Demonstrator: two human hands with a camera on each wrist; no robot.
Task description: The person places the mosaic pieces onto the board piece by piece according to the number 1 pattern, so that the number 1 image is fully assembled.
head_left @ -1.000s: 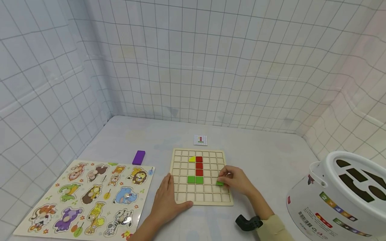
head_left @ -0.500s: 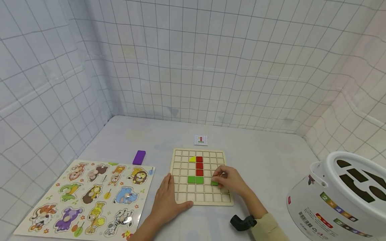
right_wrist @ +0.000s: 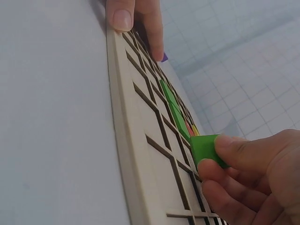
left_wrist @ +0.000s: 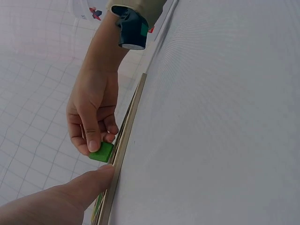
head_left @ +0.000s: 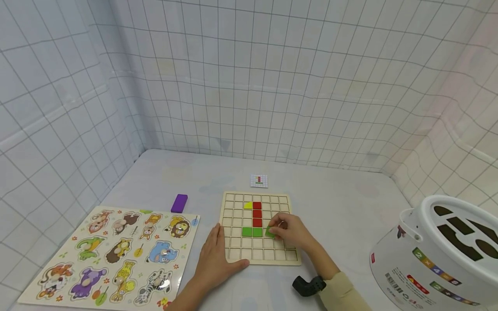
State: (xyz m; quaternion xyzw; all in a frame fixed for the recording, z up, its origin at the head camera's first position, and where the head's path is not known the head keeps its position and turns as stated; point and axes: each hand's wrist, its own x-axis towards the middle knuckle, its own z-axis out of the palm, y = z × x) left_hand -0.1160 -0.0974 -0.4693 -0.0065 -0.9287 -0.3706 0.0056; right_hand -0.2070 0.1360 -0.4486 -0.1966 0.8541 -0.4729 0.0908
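A wooden grid board (head_left: 256, 255) lies on the table. In its cells sit a yellow quarter-round tile (head_left: 248, 205), a column of red tiles (head_left: 257, 214) and two green tiles (head_left: 247, 232) side by side. My right hand (head_left: 289, 231) pinches another green tile (head_left: 269, 232) between thumb and fingers, just right of the green pair. In the right wrist view that held green tile (right_wrist: 204, 149) is tilted over the grid. My left hand (head_left: 218, 259) rests against the board's left edge, its thumb on the front edge, fingers straight.
A small pattern card (head_left: 259, 181) lies behind the board. To the left are an animal puzzle board (head_left: 132, 229) and a purple block (head_left: 179, 203). A white bucket (head_left: 420, 268) with a shape-cut lid stands at the right.
My right hand has moved left across the board with the green tile, from the right-hand columns to beside the green pair. The left hand has stayed in place.
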